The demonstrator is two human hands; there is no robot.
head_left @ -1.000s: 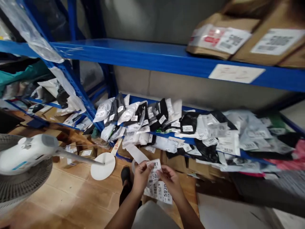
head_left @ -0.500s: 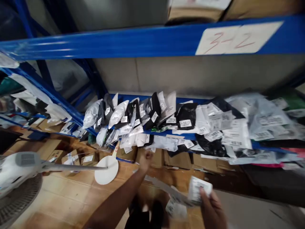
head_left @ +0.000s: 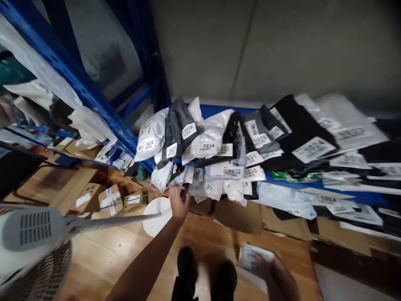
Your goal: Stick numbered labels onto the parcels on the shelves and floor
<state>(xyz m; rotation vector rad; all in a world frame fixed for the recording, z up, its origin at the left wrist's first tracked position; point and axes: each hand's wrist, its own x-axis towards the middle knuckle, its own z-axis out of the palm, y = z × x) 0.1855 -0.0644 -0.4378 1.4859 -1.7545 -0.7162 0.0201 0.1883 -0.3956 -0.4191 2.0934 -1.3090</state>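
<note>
My left hand (head_left: 179,202) reaches to the left part of the lower row of parcels, its fingers closed at a dark edge that I cannot make out. Just beside it is a white bag with a printed label (head_left: 162,177). My right hand (head_left: 278,278), low on the right and blurred, is closed on white printed labels (head_left: 255,259); their text cannot be read. Above the left hand, plastic mailer bags stand on the shelf, among them a white one (head_left: 208,136) marked 5034 and a dark one (head_left: 173,131) marked 5037.
A blue rack post (head_left: 72,88) rises at the left. Cardboard boxes (head_left: 238,215) stand on the floor under the shelf. A pedestal fan (head_left: 37,230) with a round white base (head_left: 158,215) lies at lower left. My shoes (head_left: 187,261) are on the tiled floor.
The view has moved closer to the left end of the shelf and tilted down. My left hand has gone to the lower parcels. The right hand still holds the labels, now lower.
</note>
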